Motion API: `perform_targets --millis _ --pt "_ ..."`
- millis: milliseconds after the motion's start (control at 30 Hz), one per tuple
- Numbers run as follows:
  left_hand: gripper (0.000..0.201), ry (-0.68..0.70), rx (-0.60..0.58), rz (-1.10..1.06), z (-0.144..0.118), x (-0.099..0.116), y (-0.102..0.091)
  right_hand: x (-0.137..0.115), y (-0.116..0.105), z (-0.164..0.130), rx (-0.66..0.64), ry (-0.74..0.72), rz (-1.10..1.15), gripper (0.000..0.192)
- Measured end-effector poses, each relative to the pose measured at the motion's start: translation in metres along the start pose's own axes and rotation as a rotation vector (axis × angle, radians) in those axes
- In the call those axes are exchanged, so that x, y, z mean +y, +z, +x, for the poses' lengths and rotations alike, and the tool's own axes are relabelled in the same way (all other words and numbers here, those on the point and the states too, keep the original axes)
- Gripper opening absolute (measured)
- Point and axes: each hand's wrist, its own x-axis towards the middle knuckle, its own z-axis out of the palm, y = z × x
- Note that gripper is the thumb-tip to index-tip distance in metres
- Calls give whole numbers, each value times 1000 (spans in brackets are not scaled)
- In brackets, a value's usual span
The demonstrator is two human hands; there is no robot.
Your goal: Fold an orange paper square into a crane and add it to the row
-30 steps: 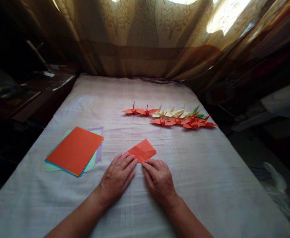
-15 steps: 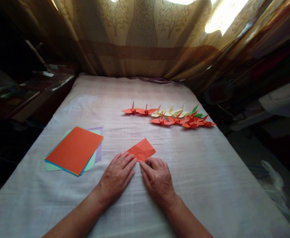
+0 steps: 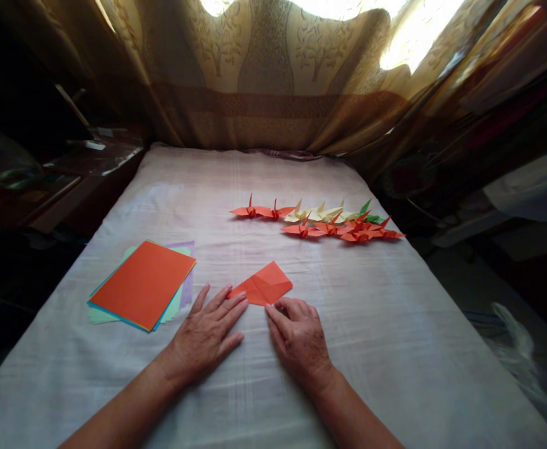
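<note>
item: folded orange paper (image 3: 264, 285), creased, lying flat on the cloth-covered counter (image 3: 395, 324), just ahead of both hands. left hand (image 3: 203, 337): palm down, fingers spread and open, fingertips touching the paper's near left corner, gripping nothing. right hand (image 3: 299, 340): palm down, fingers partly curled at the paper's near edge, touching it; no closed grip seen. stack of coloured sheets (image 3: 142, 285), orange on top, left of the hands, apart from them. row of folded paper cranes (image 3: 320, 221), orange, cream, green, farther back on the right. patterned curtain (image 3: 273, 75) behind.
</note>
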Motion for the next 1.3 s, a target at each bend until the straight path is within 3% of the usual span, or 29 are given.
perform_targets --millis 333,600,800,1000,1300 --pt "49 -78 32 89 -27 -26 -14 0 4 -1 27 8 12 21" --pt "35 -214 236 95 2 8 -15 -1 3 1 36 18 57 20" --pt "25 -167 157 5 32 29 -7 2 3 0 54 39 118 20" --pt "18 -137 98 45 45 17 -8 25 9 0 177 178 143 33" --pt "15 30 40 137 56 3 -9 42 9 11 69 102 77 45"
